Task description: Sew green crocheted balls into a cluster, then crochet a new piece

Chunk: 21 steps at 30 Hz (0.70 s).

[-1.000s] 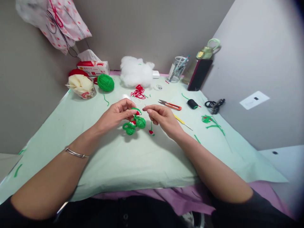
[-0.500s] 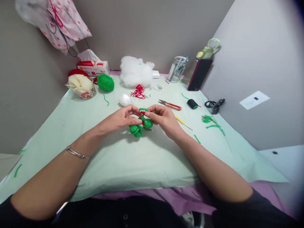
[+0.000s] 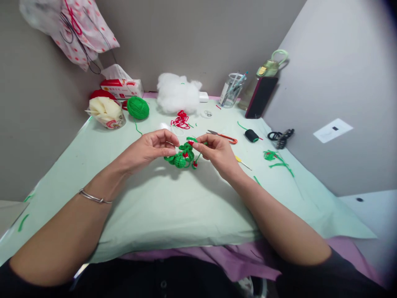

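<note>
A green crocheted piece [image 3: 180,160] with round leaf-like lobes and red-and-white parts hangs just above the table between my hands. My right hand [image 3: 215,153] pinches its top by a red-and-white bit, thumb against index finger. A small red-tipped green strand dangles below those fingers. At the left side of the piece, my left hand [image 3: 156,147] has its fingers loosely curved, with a gap between thumb and fingertips. Its thumb is very near the green edge; whether they touch is hard to see. A white yarn ball [image 3: 164,126] is partly hidden behind my left hand.
Snips [image 3: 225,137], a yellow-handled crochet hook [image 3: 243,163] and black thread [image 3: 251,135] lie to the right. Behind are red yarn [image 3: 180,120], white stuffing [image 3: 178,94] and a green yarn ball [image 3: 138,108]. A phone [image 3: 261,98] leans on a bottle [image 3: 269,66] at back right.
My left hand has loosened and shifted slightly left and up from the piece. The crocheted piece has turned and spread out, hanging from my right hand, which moved a little right.
</note>
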Motion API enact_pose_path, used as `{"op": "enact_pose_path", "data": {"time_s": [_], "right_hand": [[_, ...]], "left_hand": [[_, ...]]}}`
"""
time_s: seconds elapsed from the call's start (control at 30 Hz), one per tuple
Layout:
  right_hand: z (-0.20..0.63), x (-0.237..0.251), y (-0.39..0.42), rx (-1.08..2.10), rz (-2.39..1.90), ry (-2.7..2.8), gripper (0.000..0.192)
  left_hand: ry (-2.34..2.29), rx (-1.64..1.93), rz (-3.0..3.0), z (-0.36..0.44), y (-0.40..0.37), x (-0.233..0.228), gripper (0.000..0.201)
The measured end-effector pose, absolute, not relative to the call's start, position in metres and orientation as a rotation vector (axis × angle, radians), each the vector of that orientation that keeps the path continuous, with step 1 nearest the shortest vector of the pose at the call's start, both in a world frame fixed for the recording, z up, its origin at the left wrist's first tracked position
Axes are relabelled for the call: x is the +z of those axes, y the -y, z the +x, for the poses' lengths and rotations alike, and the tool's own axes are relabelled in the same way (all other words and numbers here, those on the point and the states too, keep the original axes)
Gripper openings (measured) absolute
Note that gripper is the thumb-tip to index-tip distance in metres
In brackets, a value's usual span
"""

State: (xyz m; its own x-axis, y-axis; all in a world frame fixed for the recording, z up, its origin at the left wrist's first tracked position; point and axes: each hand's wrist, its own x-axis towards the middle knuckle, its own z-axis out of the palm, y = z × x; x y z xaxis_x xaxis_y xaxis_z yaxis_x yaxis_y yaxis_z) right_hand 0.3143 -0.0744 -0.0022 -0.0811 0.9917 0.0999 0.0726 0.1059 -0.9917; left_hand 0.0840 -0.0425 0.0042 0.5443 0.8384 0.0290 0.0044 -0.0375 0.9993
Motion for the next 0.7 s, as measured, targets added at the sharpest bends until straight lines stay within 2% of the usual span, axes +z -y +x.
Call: {"op": "enact_pose_path", "data": {"time_s": [0.23, 0.5, 0.7], "right_hand": [[0.315, -0.005, 0.073, 0.914, -1.192, 1.441, 0.02], [0.302, -0.006, 0.086, 0.966, -1.112, 1.825, 0.01], [0.307, -0.005, 0.082, 1.146, -1.109, 1.634, 0.03]], "left_hand": [[-0.81, 0.937, 1.356, 0.092, 0.045, 0.004, 0.023], [-0.851, 0.962, 1.307, 0.11, 0.059, -0.001, 0.03], [-0.831, 0.939, 1.272, 0.112, 0.062, 0.0, 0.032]]}}
